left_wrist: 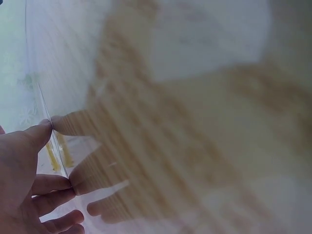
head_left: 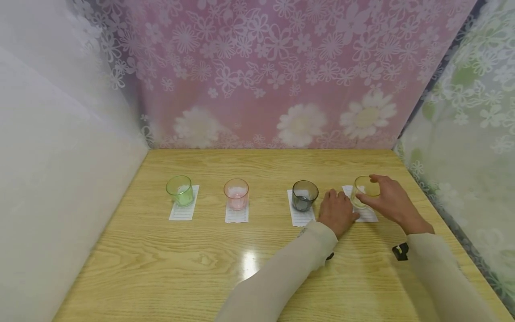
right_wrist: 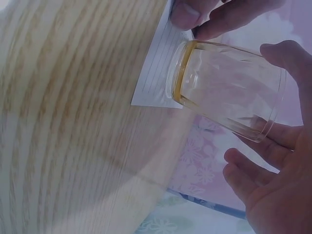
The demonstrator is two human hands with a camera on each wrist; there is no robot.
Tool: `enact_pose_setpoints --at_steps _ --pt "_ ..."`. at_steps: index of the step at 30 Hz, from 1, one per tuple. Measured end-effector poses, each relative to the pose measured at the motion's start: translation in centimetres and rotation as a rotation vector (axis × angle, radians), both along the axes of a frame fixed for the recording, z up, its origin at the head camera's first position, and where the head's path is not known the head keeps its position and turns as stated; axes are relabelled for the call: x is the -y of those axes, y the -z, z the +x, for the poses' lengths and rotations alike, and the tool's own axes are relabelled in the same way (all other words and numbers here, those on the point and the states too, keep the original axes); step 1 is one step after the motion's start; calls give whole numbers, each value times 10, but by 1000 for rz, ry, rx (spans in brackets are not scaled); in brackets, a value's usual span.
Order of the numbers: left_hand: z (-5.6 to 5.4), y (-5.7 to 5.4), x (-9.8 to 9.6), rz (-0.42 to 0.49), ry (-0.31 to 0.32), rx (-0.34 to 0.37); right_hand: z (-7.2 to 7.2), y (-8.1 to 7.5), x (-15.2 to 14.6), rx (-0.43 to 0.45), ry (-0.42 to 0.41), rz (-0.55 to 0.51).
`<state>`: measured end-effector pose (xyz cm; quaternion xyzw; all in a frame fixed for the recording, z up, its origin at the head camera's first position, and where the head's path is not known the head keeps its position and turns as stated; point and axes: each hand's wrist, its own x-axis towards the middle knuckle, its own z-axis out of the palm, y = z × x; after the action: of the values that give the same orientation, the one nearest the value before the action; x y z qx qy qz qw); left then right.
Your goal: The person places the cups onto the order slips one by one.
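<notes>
My right hand (head_left: 393, 201) grips a clear yellow glass (head_left: 362, 190) near its rim, thumb on one side and fingers on the other. The glass stands upright on a lined paper slip (head_left: 366, 216) at the right of the table. In the right wrist view the glass (right_wrist: 224, 87) has a yellow band round its base, touching the paper (right_wrist: 155, 83). Left of it, my left hand (head_left: 337, 211) rests on the table with its thumb at the slip. The left wrist view shows that hand's fingers (left_wrist: 53, 202) spread, their tips against the glossy tabletop.
Left of my hands, a dark grey glass (head_left: 304, 197), a pink glass (head_left: 236, 195) and a green glass (head_left: 180, 192) stand in a row, each on a paper slip. The wooden table (head_left: 169, 264) has flowered cloth (head_left: 257, 80) behind it and sheets at both sides.
</notes>
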<state>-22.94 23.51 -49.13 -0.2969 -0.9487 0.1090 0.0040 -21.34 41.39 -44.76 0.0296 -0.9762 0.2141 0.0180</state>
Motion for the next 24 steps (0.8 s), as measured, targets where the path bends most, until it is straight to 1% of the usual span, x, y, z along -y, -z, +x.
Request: enact_pose_setpoints --at_steps 5,13,17,20,24 --pt "0 0 -2 -1 -3 10 0 3 0 0 -1 -6" --pt "-1 0 -2 10 -1 14 1 2 0 13 4 -7" --pt "-3 1 0 51 13 23 1 2 1 23 4 -11" --pt "-5 -2 2 86 45 -18 -1 -2 3 12 8 -14" --pt "-9 -12 4 105 80 -95 -6 -10 6 -6 4 -18"
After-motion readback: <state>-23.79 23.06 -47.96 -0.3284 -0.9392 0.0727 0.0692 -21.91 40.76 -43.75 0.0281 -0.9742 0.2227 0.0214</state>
